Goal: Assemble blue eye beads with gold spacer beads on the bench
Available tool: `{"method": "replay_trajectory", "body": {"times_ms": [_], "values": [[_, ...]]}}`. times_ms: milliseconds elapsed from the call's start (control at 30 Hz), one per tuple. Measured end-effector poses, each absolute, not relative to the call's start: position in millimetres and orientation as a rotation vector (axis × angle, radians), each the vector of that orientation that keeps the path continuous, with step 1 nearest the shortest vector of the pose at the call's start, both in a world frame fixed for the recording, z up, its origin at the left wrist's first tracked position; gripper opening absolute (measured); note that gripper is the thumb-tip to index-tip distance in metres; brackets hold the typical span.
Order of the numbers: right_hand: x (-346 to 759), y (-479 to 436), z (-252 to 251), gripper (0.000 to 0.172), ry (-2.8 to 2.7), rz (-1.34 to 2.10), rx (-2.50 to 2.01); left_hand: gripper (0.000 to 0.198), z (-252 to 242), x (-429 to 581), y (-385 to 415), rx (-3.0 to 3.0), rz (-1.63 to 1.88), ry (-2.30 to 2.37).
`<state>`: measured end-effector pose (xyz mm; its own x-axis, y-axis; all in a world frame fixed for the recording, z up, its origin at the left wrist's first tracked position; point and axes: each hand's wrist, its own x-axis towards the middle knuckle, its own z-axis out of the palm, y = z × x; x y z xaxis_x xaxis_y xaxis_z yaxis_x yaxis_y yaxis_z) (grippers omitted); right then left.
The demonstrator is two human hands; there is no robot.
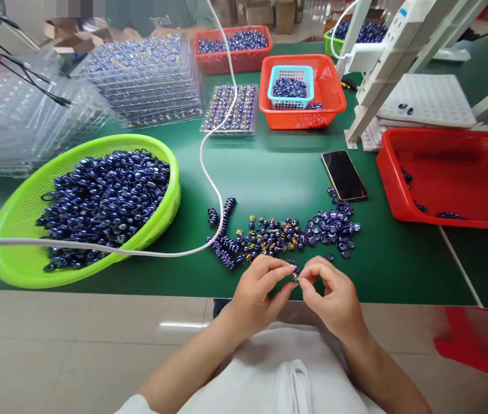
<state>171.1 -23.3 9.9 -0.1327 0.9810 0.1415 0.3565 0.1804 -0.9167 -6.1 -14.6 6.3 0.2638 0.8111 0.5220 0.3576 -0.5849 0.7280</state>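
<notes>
At the front edge of the green table, my left hand [262, 290] and my right hand [332, 292] meet fingertip to fingertip. Between them is a small shiny metallic piece [296, 277], pinched by both; its details are too small to tell. Just beyond lies a pile of dark parts with gold bits [270, 237]. To its right are loose dark purple caps [328, 226], and to its left, rows of stacked dark rings [227, 247]. Fingers of both hands are closed.
A green basket of dark rings [175, 190] stands left, crossed by a white cable [209, 184]. A phone [344, 175] and a red tray [464, 221] are right. Farther back are clear trays [140, 86], red baskets [265, 118] and a white metal post [367, 92].
</notes>
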Motion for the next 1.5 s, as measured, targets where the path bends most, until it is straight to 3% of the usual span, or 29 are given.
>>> {"method": "replay_trajectory", "body": {"times_ms": [200,367,467,533,633,933,1133,1300,1500], "values": [[173.5,-24.2,10.2,0.016,-1.673,0.96,-1.274,0.029,2.9,-7.4,-15.8,2.144,1.226,1.079],[186.7,-21.6,12.3,0.013,-1.769,0.848,-1.227,0.017,10.1,-10.8,-17.6,1.837,1.105,1.057],[194.9,-20.4,13.7,0.03,-1.882,0.854,-1.052,0.01,15.2,-13.4,-16.1,1.415,0.897,0.999],[197.2,-19.5,13.5,0.043,-1.962,0.866,-0.928,0.015,16.4,-14.9,-13.8,1.095,0.769,0.893],[195.8,-17.6,11.0,0.044,-1.99,0.87,-0.796,0.021,16.2,-16.5,-9.8,0.791,0.663,0.754],[187.0,-22.9,2.6,0.037,-1.799,0.861,-0.928,0.022,19.8,-15.8,-10.6,0.767,0.66,0.781],[188.9,-23.6,2.7,0.047,-1.954,0.8,-0.85,0.024,11.8,-17.0,-14.4,0.724,0.614,0.777],[184.5,-23.7,2.2,0.043,-1.9,0.756,-0.804,0.024,8.9,-19.2,-15.3,0.692,0.597,0.772],[175.6,-31.6,-0.4,0.018,-1.669,0.956,-1.105,0.021,13.8,-17.7,-21.2,0.762,0.626,0.805]]}}
